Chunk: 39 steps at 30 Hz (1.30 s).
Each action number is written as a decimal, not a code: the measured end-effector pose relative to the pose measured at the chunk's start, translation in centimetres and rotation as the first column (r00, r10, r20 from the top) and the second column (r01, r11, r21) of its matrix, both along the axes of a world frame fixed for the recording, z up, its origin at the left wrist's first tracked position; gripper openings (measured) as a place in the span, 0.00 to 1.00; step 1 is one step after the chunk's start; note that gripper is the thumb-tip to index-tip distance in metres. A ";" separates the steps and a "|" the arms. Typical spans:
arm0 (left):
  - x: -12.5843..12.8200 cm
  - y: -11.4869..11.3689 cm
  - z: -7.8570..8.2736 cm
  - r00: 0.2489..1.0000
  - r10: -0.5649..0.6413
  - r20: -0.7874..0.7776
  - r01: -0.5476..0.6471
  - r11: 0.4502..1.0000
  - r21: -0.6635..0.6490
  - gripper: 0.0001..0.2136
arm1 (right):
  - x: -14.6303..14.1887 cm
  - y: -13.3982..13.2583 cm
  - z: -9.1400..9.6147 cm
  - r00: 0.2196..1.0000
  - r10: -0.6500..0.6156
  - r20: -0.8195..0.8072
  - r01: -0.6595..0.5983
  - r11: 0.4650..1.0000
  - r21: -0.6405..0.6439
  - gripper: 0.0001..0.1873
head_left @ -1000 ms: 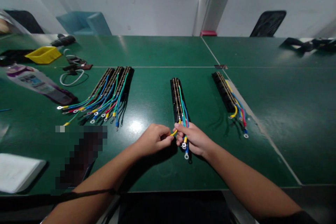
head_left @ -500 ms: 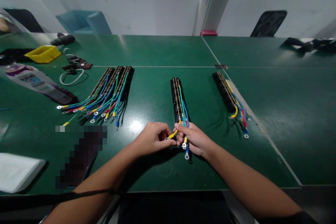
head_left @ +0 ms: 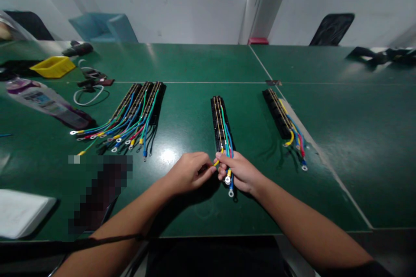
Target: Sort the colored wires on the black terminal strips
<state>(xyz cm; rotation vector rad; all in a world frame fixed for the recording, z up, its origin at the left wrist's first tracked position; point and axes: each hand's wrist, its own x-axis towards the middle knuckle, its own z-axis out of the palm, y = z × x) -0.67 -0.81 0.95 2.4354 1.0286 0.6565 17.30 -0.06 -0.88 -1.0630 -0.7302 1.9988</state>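
In the middle of the table lies a black terminal strip (head_left: 218,123) with two brass-coloured rails. Green, blue, red and yellow wires run from its near end towards me. My right hand (head_left: 239,171) is closed around this wire bundle, and crimped ring terminals (head_left: 231,192) hang out below the fingers. The short yellow wire (head_left: 216,162) bends off to the left. My left hand (head_left: 195,171) pinches the end of that yellow wire, and its terminal is hidden by the fingers.
Three similar wired strips (head_left: 143,104) lie side by side on the left, another strip (head_left: 276,112) on the right. Further left are a bottle (head_left: 48,101), a yellow tray (head_left: 55,66), a cable (head_left: 89,95), a white stack (head_left: 24,212) and a pixelated dark object (head_left: 99,194).
My left fingers have closed over the yellow wire's end, covering the terminal that showed before. My right hand keeps its hold on the bundle, nearly still.
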 end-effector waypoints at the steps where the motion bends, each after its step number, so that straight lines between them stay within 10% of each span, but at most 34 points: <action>1: 0.0 0.0 0.0 1.000 0.007 0.000 -0.007 1.000 -0.007 0.09 | 0.0 0.0 0.0 1.000 -0.001 -0.001 0.001 1.000 -0.001 0.15; 39: 0.1 0.0 0.3 1.000 0.028 -0.004 -0.028 0.997 -0.074 0.10 | 0.0 0.0 0.3 1.000 0.001 -0.010 -0.001 1.000 -0.014 0.15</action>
